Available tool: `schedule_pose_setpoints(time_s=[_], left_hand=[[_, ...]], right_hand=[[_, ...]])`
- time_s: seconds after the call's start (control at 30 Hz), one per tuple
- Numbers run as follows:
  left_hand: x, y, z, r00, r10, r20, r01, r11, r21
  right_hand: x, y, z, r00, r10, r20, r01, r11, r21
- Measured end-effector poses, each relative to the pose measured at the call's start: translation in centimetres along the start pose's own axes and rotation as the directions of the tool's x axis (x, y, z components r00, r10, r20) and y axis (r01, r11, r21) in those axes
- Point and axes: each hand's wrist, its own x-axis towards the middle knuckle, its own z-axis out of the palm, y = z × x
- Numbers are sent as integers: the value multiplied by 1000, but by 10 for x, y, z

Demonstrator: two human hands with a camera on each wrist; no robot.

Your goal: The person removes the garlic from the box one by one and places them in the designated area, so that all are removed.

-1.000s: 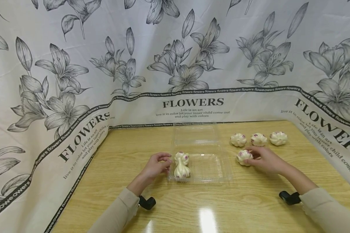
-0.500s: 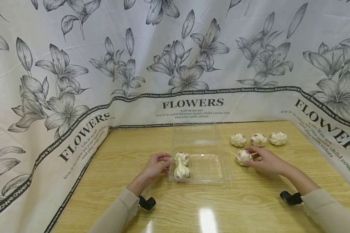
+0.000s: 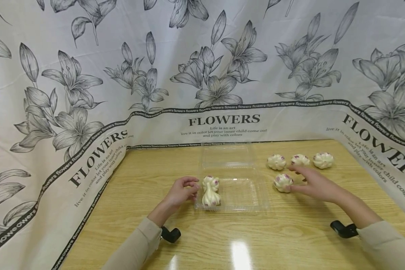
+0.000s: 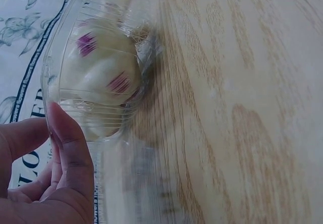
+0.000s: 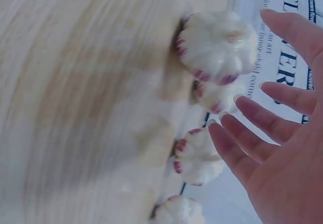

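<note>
A clear plastic clamshell box [image 3: 239, 193] lies opened on the table, two garlic bulbs [image 3: 211, 197] in its left side. My left hand [image 3: 183, 192] pinches the box's left rim between thumb and finger, as the left wrist view shows. To the right of the box, a single garlic bulb [image 3: 283, 183] sits on the table. Beside it my right hand [image 3: 318, 185] has its fingers spread and holds nothing. In the right wrist view that near garlic bulb [image 5: 218, 47] stands apart from the fingertips.
Behind the single bulb, a row of garlic bulbs [image 3: 276, 162] stretches rightward, the middle one partly covered by my right hand. The box's lid [image 3: 227, 155] lies back toward the flower-printed cloth [image 3: 222, 129] at the table's far edge.
My right hand has let go of the near garlic bulb, its fingers spreading as it draws slightly right. The bulb stays on the table. My left hand has not visibly moved.
</note>
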Motion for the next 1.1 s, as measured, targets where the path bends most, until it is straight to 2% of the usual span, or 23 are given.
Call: schedule_pose_setpoints(time_s=[0.3,0.53,0.77,1.1], left_hand=[[0,0,1,1000,9,-4,-9,1000,0],[-1,-1,0,1000,4,-3,-4,1000,9],[-1,0,1,1000,10,-5,-10,1000,19],[0,-2,0,1000,1,-9,-1,1000,14]], right_hand=[[4,-23,-5,996,-68,-56,64,996,-63],[13,-42,1,991,-127,-38,124,990,-67],[26,-57,13,985,-169,-25,168,985,-35],[45,-73,43,988,-154,0,154,988,34]])
